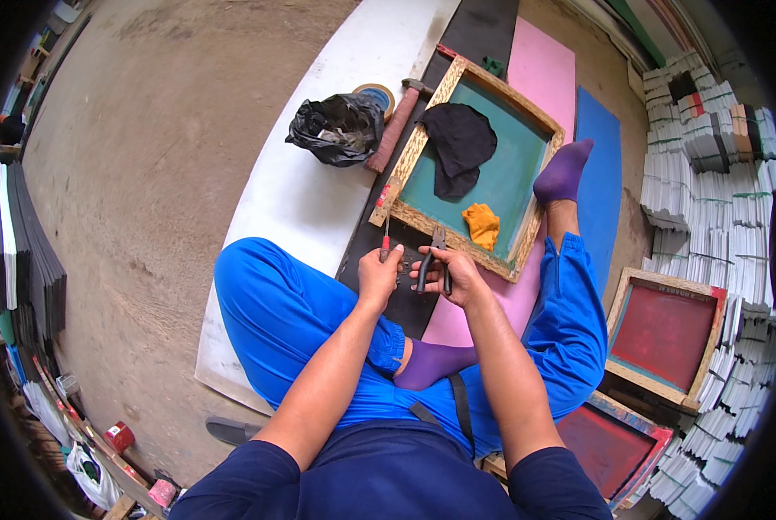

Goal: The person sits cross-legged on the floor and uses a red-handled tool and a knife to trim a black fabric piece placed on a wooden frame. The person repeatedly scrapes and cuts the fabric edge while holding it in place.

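Observation:
My left hand (pixel 380 276) is closed around the red and black handle of a screwdriver (pixel 386 246), its shaft pointing at the near left corner of a wooden frame. My right hand (pixel 463 276) grips black-handled pliers (pixel 441 238), whose jaws are beside the near rail. The wooden frame (pixel 434 227) is stretched with teal mesh and lies tilted ahead of me. On the mesh are a black cloth (pixel 460 146) and a crumpled orange-yellow cloth (pixel 481 225). Small dark bits (pixel 407 279), too small to name, lie between my hands.
Left of the frame are a hammer (pixel 396 128), a black plastic bag (pixel 336 130) and a tape roll (pixel 376 97). White, black, pink (pixel 541 65) and blue sheets (pixel 597 160) lie beneath. Red-meshed frames (pixel 665 334) and paper stacks (pixel 708 208) stand right. My legs flank the work.

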`<state>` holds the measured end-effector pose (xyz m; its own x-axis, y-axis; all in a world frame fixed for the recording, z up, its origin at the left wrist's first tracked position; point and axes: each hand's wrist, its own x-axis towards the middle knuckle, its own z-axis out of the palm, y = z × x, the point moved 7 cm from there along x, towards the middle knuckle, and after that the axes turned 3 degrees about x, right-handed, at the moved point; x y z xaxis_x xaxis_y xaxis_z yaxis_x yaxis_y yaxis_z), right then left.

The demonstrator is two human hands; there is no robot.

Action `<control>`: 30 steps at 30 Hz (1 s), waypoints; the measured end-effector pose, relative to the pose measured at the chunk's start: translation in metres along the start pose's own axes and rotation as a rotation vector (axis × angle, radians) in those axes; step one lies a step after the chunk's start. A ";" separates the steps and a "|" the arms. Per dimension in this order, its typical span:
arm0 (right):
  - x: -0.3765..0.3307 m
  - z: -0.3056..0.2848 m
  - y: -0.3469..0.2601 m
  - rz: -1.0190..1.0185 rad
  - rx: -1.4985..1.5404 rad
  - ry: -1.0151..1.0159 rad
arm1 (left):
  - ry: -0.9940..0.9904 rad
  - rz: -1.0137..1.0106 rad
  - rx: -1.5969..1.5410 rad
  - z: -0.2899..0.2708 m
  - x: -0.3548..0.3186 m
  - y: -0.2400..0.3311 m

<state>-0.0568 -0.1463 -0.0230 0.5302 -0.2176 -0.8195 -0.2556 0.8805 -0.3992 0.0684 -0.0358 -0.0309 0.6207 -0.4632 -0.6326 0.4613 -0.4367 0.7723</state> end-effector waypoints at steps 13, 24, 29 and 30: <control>0.011 -0.002 0.011 0.005 0.122 0.076 | -0.006 0.008 -0.017 0.001 0.000 -0.003; 0.012 0.000 0.008 -0.274 -0.294 0.414 | 0.004 -0.008 -0.024 -0.004 -0.001 -0.002; 0.014 0.000 0.006 -0.395 -0.484 0.477 | 0.005 -0.002 0.001 -0.004 -0.003 0.000; 0.018 -0.007 0.006 -0.475 -0.594 0.544 | 0.005 -0.011 0.001 -0.004 -0.004 0.000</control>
<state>-0.0548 -0.1480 -0.0433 0.2722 -0.7987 -0.5367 -0.5605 0.3218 -0.7631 0.0684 -0.0308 -0.0276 0.6187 -0.4547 -0.6407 0.4671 -0.4429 0.7653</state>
